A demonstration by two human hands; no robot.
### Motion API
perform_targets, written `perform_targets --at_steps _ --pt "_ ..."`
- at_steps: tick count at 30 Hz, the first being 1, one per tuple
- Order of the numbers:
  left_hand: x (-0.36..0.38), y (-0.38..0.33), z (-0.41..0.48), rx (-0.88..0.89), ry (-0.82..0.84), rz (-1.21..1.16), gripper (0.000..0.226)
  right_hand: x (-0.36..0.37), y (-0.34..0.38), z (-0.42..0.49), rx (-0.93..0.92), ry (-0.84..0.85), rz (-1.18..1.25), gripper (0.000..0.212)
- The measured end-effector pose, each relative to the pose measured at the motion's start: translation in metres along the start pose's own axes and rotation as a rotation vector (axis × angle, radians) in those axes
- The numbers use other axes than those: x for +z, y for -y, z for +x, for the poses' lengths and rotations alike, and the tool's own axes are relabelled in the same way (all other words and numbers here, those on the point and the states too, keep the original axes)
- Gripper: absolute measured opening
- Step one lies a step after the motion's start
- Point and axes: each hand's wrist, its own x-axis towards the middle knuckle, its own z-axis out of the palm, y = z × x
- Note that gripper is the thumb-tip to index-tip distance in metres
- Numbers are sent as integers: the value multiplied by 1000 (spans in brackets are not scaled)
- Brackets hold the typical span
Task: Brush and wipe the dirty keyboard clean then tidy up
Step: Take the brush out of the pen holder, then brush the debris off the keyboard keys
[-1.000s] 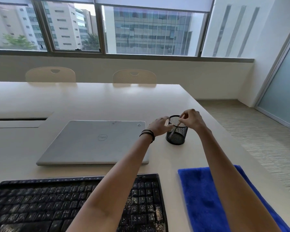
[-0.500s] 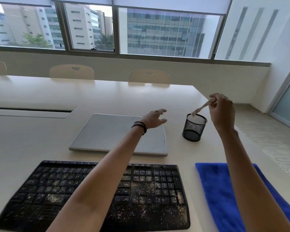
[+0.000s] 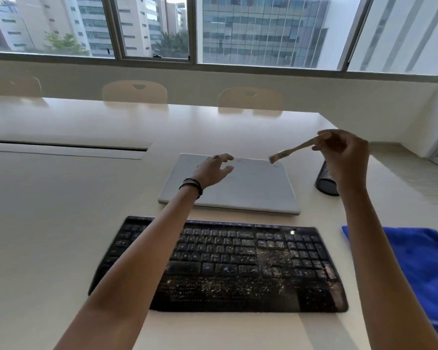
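Wooden brush (image 3: pixel 292 150) up high, pinched in the grip of the right hand (image 3: pixel 344 157), bristles pointing left; left hand (image 3: pixel 214 170) spread, hovering above the laptop (image 3: pixel 250 193); speckled keyboard (image 3: pixel 225 263) flat on the table (image 3: pixel 61 223).

Bright daylight from windows (image 3: pixel 263 29); pale glare on surface (image 3: pixel 61 223). Motion blur throughout, wide-angle bowing at edges.

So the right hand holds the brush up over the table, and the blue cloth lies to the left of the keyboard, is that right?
Not quite. The blue cloth lies to the right of the keyboard, not to its left; the head view shows this. The rest stands: the right hand holds the brush up over the table.
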Motion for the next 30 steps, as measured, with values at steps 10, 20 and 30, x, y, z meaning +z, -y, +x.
perform_targets --at_steps 10,20,30 --pt "-38 88 -70 -41 -71 -55 29 81 38 -54 -5 180 115 6" --pt "-74 155 -122 -72 -153 -57 27 148 84 -98 -86 351 193 6" --pt "-84 194 -154 -54 -96 47 26 200 108 -133 -89 502 208 2"
